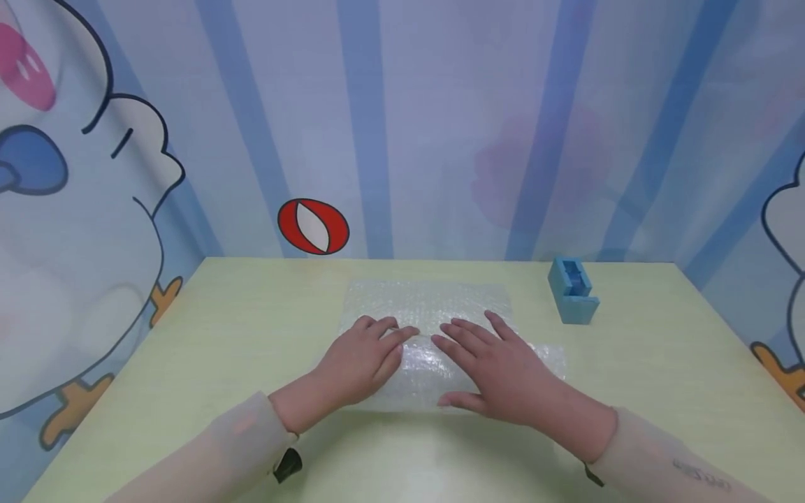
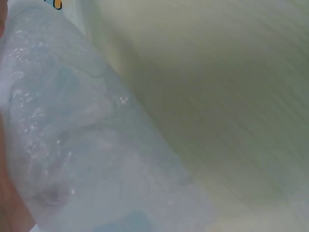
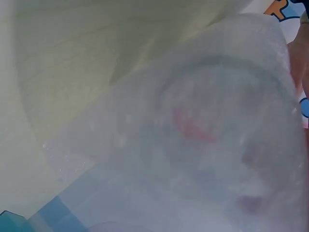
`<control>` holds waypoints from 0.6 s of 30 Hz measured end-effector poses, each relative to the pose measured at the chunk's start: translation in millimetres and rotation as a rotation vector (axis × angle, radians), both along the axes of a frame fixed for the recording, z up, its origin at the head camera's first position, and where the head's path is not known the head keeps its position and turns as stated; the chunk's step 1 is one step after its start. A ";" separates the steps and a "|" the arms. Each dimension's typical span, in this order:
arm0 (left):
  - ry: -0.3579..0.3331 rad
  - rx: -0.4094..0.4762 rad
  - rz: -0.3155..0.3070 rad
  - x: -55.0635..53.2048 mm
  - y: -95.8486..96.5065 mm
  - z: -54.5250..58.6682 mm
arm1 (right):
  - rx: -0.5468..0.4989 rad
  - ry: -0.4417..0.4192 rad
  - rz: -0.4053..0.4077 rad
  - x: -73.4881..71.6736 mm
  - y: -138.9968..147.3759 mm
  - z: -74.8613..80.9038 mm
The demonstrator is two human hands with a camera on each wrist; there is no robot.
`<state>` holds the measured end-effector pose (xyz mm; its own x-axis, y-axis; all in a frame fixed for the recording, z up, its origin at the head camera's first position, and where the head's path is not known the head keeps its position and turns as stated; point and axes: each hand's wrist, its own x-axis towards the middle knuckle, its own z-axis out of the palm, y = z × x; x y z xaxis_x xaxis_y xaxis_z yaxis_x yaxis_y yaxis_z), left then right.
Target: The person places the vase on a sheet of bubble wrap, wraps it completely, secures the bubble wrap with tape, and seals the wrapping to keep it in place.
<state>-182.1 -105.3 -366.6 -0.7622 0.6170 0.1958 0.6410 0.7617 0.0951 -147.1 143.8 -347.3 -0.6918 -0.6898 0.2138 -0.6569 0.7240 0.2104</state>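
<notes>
A clear sheet of bubble wrap (image 1: 428, 300) lies on the pale table, its front part (image 1: 434, 374) folded so that a crease runs across the middle. My left hand (image 1: 361, 360) rests on the left part of that crease, fingers slightly bent, index reaching right. Over the right part spreads my right hand (image 1: 503, 370), fingers straight and apart, thumb toward the front edge. In the left wrist view the bubble wrap (image 2: 91, 125) covers much of the hand. The right wrist view shows the bubble wrap (image 3: 207, 125) close up, with only a bit of the hand (image 3: 300, 58) beyond it.
A blue notched block, like a tape dispenser (image 1: 575, 307), stands at the back right of the table (image 1: 654, 363). Behind the table rises a striped backdrop (image 1: 434, 140) with cartoon figures at both sides.
</notes>
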 end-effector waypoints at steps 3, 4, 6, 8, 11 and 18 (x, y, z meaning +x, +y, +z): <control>-0.013 -0.037 -0.021 0.2 1.4 3.4 | -0.012 -0.047 0.002 -3.7 -0.8 0.1; -0.022 -0.047 -0.029 0.2 2.5 4.7 | -0.020 -0.066 0.004 -4.2 -0.9 -0.3; -0.046 -0.053 -0.039 0.0 4.8 7.5 | -0.038 -0.117 0.007 -5.3 -1.5 -1.9; -0.075 -0.040 -0.042 -0.1 6.5 9.4 | -0.059 -0.192 0.002 -6.1 -2.4 -4.2; -0.105 -0.008 -0.039 -0.6 8.2 9.2 | -0.088 -0.314 -0.029 -7.4 -3.7 -7.3; -0.140 0.112 0.014 3.5 8.2 2.8 | -0.158 -0.413 -0.028 -10.3 -4.7 -8.0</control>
